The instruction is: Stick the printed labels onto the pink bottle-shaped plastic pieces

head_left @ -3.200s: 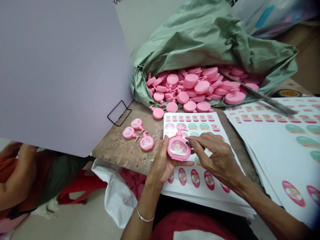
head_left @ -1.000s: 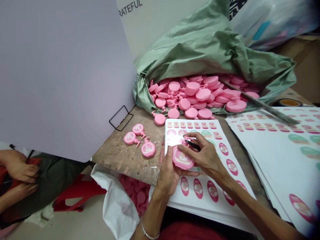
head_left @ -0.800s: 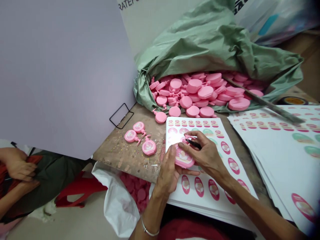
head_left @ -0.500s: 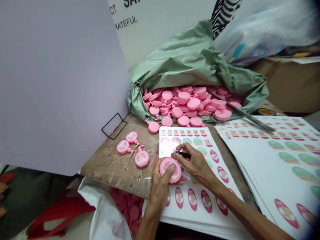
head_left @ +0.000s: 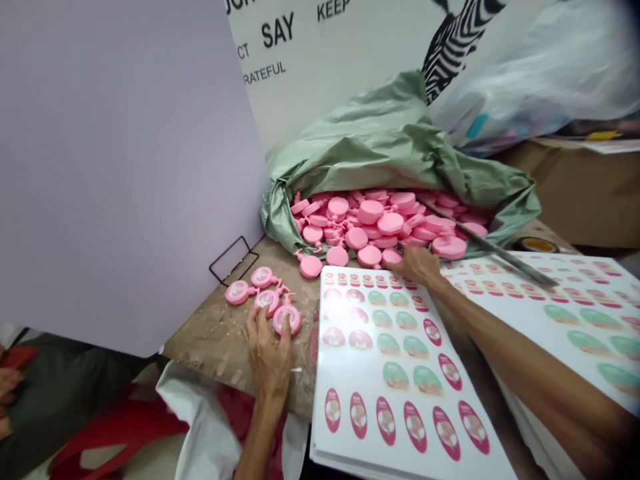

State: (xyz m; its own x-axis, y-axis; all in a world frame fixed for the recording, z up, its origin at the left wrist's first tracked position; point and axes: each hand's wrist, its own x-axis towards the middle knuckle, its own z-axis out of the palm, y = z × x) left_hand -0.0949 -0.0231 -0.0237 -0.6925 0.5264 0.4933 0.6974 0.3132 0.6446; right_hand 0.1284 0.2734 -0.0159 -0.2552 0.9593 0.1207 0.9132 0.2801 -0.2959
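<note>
My left hand (head_left: 270,350) rests at the table's left side, fingers stretched and apart. Its fingertips touch one pink round case (head_left: 268,301) and its thumb lies on another stickered pink case (head_left: 287,320). Two more stickered cases (head_left: 240,292) lie just beyond. My right hand (head_left: 419,264) reaches to the mouth of the green sack (head_left: 360,157), its fingers closed on a plain pink round case (head_left: 391,257) at the pile's front edge. Whether the dark slim tool is still in that hand, I cannot make out. A sticker sheet (head_left: 365,367) lies between my forearms.
More sticker sheets (head_left: 565,347) are stacked to the right, with a metal bar (head_left: 520,265) across them. A black wire frame (head_left: 234,260) stands by the pale panel (head_left: 125,167). Below the table edge hangs a white bag (head_left: 200,420). Another person's hand (head_left: 7,387) shows at far left.
My left hand has moved left, and the case it held now lies among the stickered ones. My right hand has left the sheet and reached forward to the pink pile.
</note>
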